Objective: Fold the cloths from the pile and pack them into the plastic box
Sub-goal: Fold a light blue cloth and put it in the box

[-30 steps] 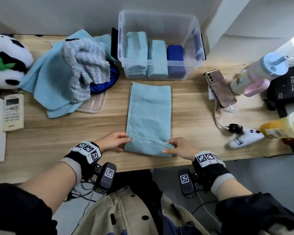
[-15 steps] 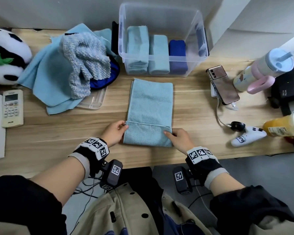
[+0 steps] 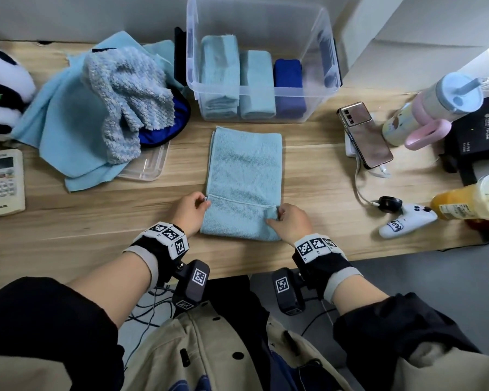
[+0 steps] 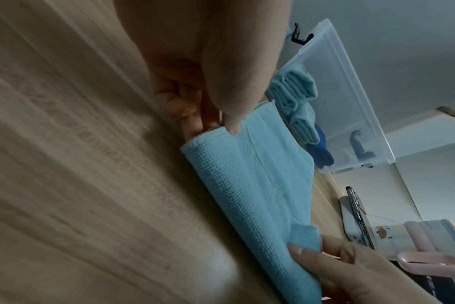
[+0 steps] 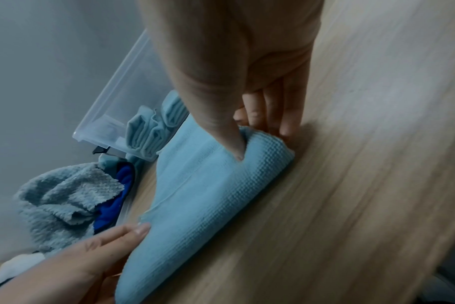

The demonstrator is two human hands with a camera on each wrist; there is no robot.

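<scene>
A light blue cloth [image 3: 244,176] lies lengthwise on the wooden table, its near end turned over into a flap. My left hand [image 3: 192,211] pinches the flap's left corner [image 4: 221,131] between thumb and fingers. At the right corner, my right hand [image 3: 287,218] pinches the flap [image 5: 257,144] the same way. Behind the cloth stands the clear plastic box [image 3: 261,24] with two folded light blue cloths [image 3: 219,74] and a dark blue one [image 3: 288,86] upright inside. The pile [image 3: 102,103] of blue cloths lies at back left, a fluffy grey-blue one on top.
A panda toy [image 3: 0,91] and a remote control [image 3: 3,182] lie at far left. On the right are a phone [image 3: 363,134] with its cable, a lidded cup [image 3: 432,108], a black box [image 3: 480,136], a white controller [image 3: 407,221] and a yellow drink [image 3: 472,198].
Both hands have carried the cloth's near edge further away from me, so the turned-over flap has grown wider. The rest of the table is as before.
</scene>
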